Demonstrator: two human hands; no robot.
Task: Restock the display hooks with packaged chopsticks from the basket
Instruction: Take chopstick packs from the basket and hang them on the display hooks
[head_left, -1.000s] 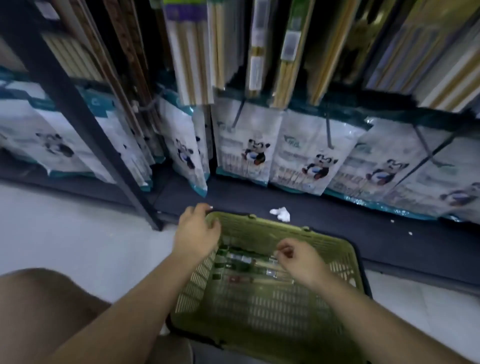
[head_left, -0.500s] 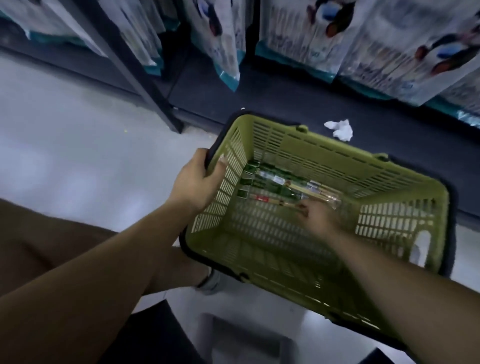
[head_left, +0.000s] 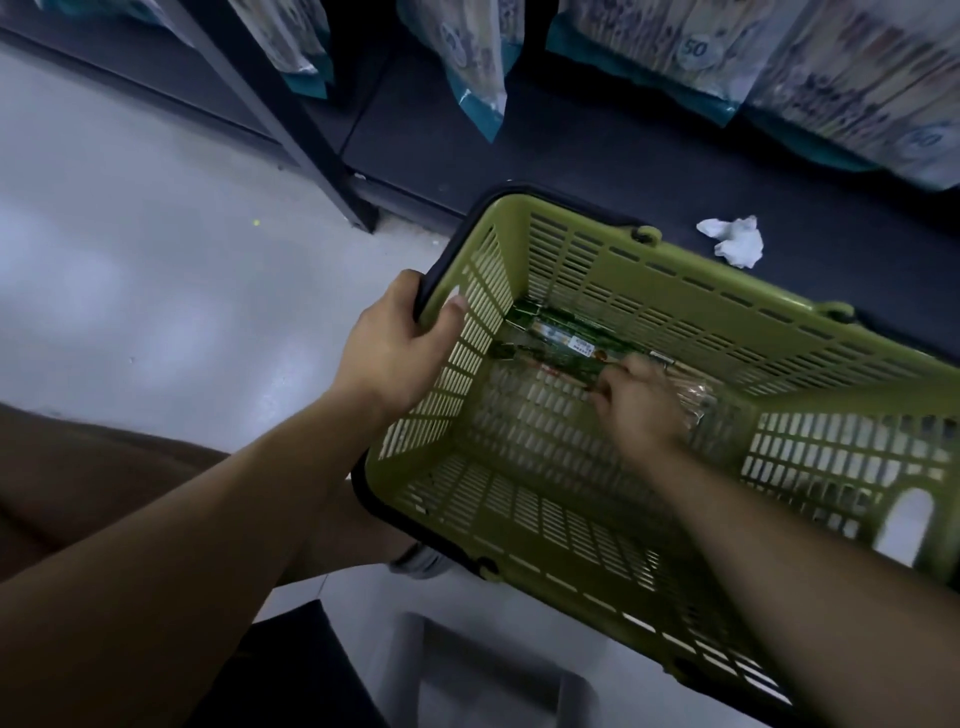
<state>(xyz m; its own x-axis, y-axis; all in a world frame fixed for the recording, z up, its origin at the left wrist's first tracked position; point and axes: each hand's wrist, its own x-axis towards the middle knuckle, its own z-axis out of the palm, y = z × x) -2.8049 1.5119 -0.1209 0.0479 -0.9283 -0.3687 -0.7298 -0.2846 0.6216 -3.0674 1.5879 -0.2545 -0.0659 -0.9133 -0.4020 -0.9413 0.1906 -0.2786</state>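
A green slatted basket (head_left: 675, 291) sits tilted on the floor before the shelf. My left hand (head_left: 395, 348) grips its left rim, thumb hooked inside the wall. A few long packaged chopsticks (head_left: 566, 340) with green card labels lie along the basket's far bottom edge. My right hand (head_left: 641, 402) reaches down inside the basket and its fingers curl onto the near end of those packages; the exact grip is blurred. The display hooks are out of view.
Panda-print bags (head_left: 472, 67) hang just above the dark base shelf (head_left: 571, 150). A crumpled white tissue (head_left: 735, 241) lies on that shelf behind the basket. A black upright post (head_left: 291, 124) stands at left. My knee is at lower left, a grey stool below.
The camera tipped down from the shelves to the basket. My right hand went from the basket's rim down to the packages. The left hand kept its hold on the rim.
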